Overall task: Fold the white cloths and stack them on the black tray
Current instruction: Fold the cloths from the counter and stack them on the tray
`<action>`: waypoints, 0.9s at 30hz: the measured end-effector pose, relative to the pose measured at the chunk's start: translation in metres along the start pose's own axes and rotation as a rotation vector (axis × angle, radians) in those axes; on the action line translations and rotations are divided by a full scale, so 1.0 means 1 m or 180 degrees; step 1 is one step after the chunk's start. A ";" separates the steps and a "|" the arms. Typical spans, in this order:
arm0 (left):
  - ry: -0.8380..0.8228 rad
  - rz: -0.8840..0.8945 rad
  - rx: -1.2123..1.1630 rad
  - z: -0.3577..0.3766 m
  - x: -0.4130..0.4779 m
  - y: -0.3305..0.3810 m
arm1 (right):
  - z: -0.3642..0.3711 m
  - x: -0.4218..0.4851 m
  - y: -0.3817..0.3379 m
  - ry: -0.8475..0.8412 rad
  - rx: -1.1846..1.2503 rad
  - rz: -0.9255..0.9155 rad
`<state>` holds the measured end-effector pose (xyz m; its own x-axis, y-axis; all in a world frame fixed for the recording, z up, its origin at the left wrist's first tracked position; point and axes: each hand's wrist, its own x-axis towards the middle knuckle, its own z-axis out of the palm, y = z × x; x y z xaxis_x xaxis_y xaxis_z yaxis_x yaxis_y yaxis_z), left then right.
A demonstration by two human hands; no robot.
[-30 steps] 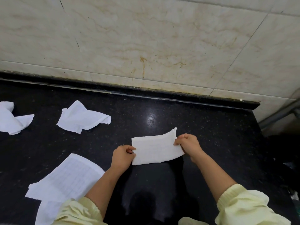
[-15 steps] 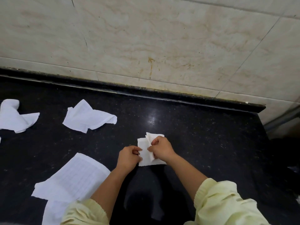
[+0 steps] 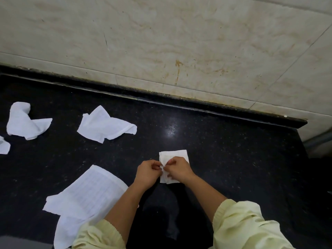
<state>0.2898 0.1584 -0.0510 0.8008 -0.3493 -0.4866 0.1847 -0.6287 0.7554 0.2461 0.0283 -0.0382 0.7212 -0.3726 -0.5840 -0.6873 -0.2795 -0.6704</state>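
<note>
Hidden: the near half of the folded cloth [image 3: 177, 155] lies under the right hand [image 3: 177, 169]; its layers cannot be counted.
Cut off: a cloth scrap [image 3: 3, 147] at the left border of the view; the lower sheet [image 3: 66, 229] runs under the left sleeve [image 3: 97, 236] and out of the bottom.
Folded cloth: a small white rectangle, flat on the black table [image 3: 233, 159], about midway between the back edge and the near edge, toward the right end.
Left hand [image 3: 148, 172]: fingers curled, pinching the cloth's left edge.
Right hand: rests on the cloth, fingers pinching the same edge, tips meeting the left hand's.
Around: two crumpled cloths [image 3: 106, 125] [image 3: 25, 122] nearer the back edge, well to the left; a flat sheet [image 3: 86, 191] just beside the left forearm.
Behind: a stained tiled wall [image 3: 161, 42] along the back edge.
</note>
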 end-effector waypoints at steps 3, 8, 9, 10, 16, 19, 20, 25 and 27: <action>0.0081 -0.0156 -0.0270 0.000 0.001 -0.001 | -0.006 -0.002 0.001 -0.0198 0.0369 0.0092; 0.0222 -0.0126 -0.0209 0.004 -0.001 0.003 | -0.042 -0.002 0.009 0.0243 0.0694 0.0066; 0.0215 -0.0076 -0.0039 0.005 -0.002 0.004 | -0.050 -0.001 0.015 0.0407 0.0753 0.0113; 0.0238 -0.0018 0.0153 0.006 -0.003 0.005 | -0.056 -0.001 0.021 0.0566 0.0779 0.0159; 0.0366 0.0086 0.0600 0.009 -0.006 0.011 | -0.072 -0.005 0.043 0.0681 0.0844 0.0443; 0.0325 -0.0053 0.0513 0.008 -0.006 0.013 | -0.067 -0.011 0.040 0.0428 0.0964 0.0390; 0.0320 -0.0112 0.0459 0.008 -0.006 0.014 | -0.064 -0.012 0.039 0.0351 0.0956 0.0363; 0.0304 -0.0309 0.0441 0.007 -0.006 0.017 | -0.052 -0.012 0.031 0.0220 0.0990 0.0243; 0.0272 -0.0323 0.0487 0.006 -0.006 0.017 | -0.052 -0.012 0.026 0.0206 0.1178 0.0202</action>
<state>0.2847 0.1454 -0.0378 0.8290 -0.2228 -0.5129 0.1834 -0.7582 0.6257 0.2151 -0.0203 -0.0250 0.6631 -0.4374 -0.6075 -0.6442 0.0800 -0.7607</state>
